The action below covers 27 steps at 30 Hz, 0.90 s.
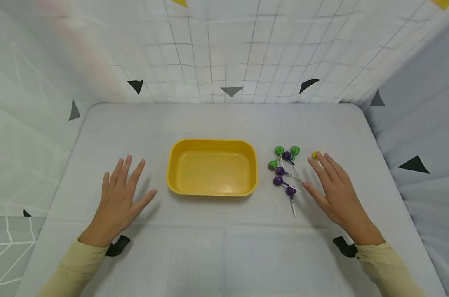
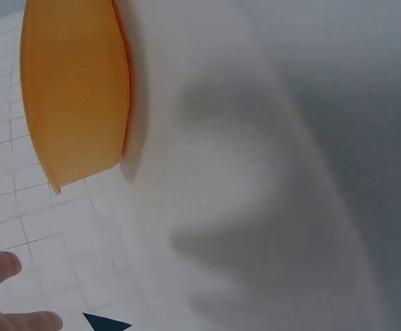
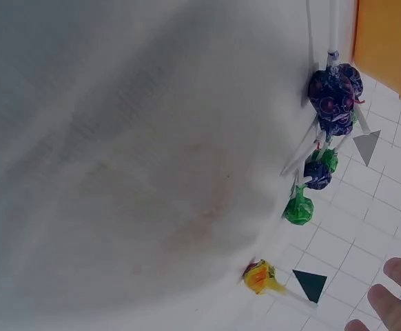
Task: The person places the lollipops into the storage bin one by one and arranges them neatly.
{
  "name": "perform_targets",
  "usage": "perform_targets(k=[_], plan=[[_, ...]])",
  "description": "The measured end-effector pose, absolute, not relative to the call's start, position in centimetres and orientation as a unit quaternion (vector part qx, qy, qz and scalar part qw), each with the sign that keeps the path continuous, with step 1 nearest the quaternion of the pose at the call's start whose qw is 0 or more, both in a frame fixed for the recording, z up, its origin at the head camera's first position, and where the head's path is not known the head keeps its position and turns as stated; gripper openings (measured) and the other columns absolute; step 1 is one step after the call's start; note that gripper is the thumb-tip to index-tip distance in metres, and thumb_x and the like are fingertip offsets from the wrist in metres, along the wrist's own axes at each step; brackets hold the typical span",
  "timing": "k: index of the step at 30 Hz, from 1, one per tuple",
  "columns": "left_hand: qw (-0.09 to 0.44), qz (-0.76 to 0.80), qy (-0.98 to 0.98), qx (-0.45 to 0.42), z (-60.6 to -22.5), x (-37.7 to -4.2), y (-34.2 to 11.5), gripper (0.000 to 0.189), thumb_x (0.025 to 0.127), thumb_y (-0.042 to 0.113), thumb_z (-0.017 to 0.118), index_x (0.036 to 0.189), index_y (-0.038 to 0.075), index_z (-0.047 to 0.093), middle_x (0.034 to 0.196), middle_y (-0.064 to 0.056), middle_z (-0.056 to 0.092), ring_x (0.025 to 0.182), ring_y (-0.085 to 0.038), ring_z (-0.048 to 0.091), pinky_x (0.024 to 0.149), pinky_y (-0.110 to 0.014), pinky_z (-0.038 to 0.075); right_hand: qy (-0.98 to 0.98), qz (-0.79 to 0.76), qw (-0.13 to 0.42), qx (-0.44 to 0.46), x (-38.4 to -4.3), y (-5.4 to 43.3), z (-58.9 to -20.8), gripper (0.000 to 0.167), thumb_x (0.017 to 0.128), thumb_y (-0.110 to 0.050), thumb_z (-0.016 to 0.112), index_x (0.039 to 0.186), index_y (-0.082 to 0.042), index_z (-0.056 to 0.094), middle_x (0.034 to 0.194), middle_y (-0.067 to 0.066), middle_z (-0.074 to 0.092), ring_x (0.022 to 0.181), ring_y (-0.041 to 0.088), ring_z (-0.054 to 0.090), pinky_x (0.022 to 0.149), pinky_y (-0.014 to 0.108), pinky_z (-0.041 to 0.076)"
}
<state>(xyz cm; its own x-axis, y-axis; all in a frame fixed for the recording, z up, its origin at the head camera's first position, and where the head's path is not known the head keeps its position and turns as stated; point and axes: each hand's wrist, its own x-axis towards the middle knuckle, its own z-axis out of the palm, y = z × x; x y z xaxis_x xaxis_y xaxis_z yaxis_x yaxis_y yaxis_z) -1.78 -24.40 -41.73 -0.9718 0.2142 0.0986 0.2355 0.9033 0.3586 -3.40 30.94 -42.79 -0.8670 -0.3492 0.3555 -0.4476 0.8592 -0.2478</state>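
Fingers spread, my left hand hovers over the table left of a yellow tray, holding nothing. Some of its fingertips show at the lower left of the left wrist view. Over on the right, my right hand is held out with straight fingers and grips nothing. Close to its fingertips lies a yellow-wrapped lollipop, partly hidden behind them in the head view. Between tray and right hand lie several purple lollipops and green lollipops in a loose cluster, their white sticks pointing various ways.
A white cloth covers the table. Behind it rises a white wall with a grid pattern and dark triangles, with grey-white cloth at both sides. Black wrist mounts sit by both sleeves.
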Motion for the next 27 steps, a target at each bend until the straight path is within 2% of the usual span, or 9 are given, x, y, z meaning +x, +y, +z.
perform_targets(k=[2,4,7,9,13,19,23,27], plan=[[0.022,-0.210,-0.970,-0.119,-41.5,-2.4,-24.3,0.083,0.101,0.049,0.063,0.167,0.023,0.020,0.170,-0.020,0.023,0.157,-0.043,0.020,0.121,-0.072,0.017,-0.953,0.166,0.145,0.209,-4.0,30.8,-42.5,0.068,0.106,-0.052,0.051,0.159,-0.010,0.041,0.162,0.021,0.040,0.151,0.044,0.033,0.127,0.056,0.022],[0.004,-0.248,-0.961,-0.119,-41.4,-3.2,-24.2,0.080,0.103,0.046,0.061,0.167,0.021,0.021,0.165,-0.019,0.036,0.149,-0.041,0.037,0.117,-0.068,0.030,-0.954,0.169,0.132,0.208,-4.8,30.5,-42.2,0.065,0.102,-0.040,0.064,0.157,-0.009,0.044,0.158,0.022,0.045,0.147,0.044,0.039,0.122,0.059,0.028],[-0.038,-0.315,-0.943,-0.101,-41.6,-4.7,-24.0,0.073,0.106,0.046,0.055,0.166,0.021,0.022,0.149,-0.016,0.055,0.123,-0.034,0.061,0.102,-0.057,0.050,-0.959,0.166,0.107,0.205,-6.4,29.8,-41.9,0.061,0.095,-0.026,0.075,0.149,-0.007,0.053,0.148,0.021,0.056,0.138,0.043,0.049,0.116,0.062,0.036],[-0.067,-0.354,-0.929,-0.091,-41.9,-5.8,-23.9,0.070,0.108,0.046,0.052,0.166,0.020,0.023,0.136,-0.015,0.063,0.104,-0.028,0.068,0.090,-0.046,0.057,-0.963,0.159,0.084,0.200,-7.6,29.3,-41.7,0.055,0.095,-0.025,0.076,0.143,-0.005,0.058,0.141,0.020,0.062,0.132,0.042,0.055,0.113,0.062,0.040],[-0.116,-0.420,-0.896,-0.084,-42.9,-7.5,-23.3,0.067,0.109,0.043,0.051,0.164,0.015,0.028,0.115,-0.013,0.068,0.084,-0.023,0.069,0.076,-0.031,0.057,-0.975,0.147,0.012,0.167,-10.0,28.5,-41.8,0.048,0.099,-0.031,0.071,0.140,-0.006,0.061,0.137,0.019,0.065,0.131,0.041,0.057,0.111,0.063,0.042],[-0.167,-0.495,-0.849,-0.077,-44.5,-8.1,-22.4,0.065,0.108,0.041,0.053,0.163,0.013,0.031,0.104,-0.015,0.067,0.080,-0.027,0.068,0.077,-0.030,0.057,-0.975,0.144,-0.086,0.144,-13.3,27.7,-42.9,0.051,0.103,-0.038,0.064,0.144,-0.007,0.058,0.142,0.020,0.062,0.134,0.043,0.054,0.112,0.065,0.041],[-0.169,-0.516,-0.836,-0.077,-44.6,-8.2,-22.1,0.062,0.108,0.040,0.054,0.162,0.015,0.034,0.099,-0.013,0.066,0.078,-0.030,0.066,0.077,-0.031,0.057,-0.973,0.136,-0.101,0.155,-14.6,27.2,-43.5,0.046,0.103,-0.036,0.065,0.138,-0.007,0.062,0.130,0.016,0.069,0.121,0.038,0.063,0.106,0.061,0.048],[-0.142,-0.526,-0.834,-0.089,-44.4,-8.7,-21.5,0.057,0.108,0.032,0.055,0.159,0.012,0.039,0.093,-0.013,0.063,0.075,-0.030,0.062,0.071,-0.031,0.055,-0.974,0.129,-0.096,0.162,-15.5,26.9,-43.2,0.040,0.102,-0.033,0.067,0.132,-0.006,0.067,0.120,0.014,0.073,0.107,0.032,0.066,0.099,0.056,0.052]])
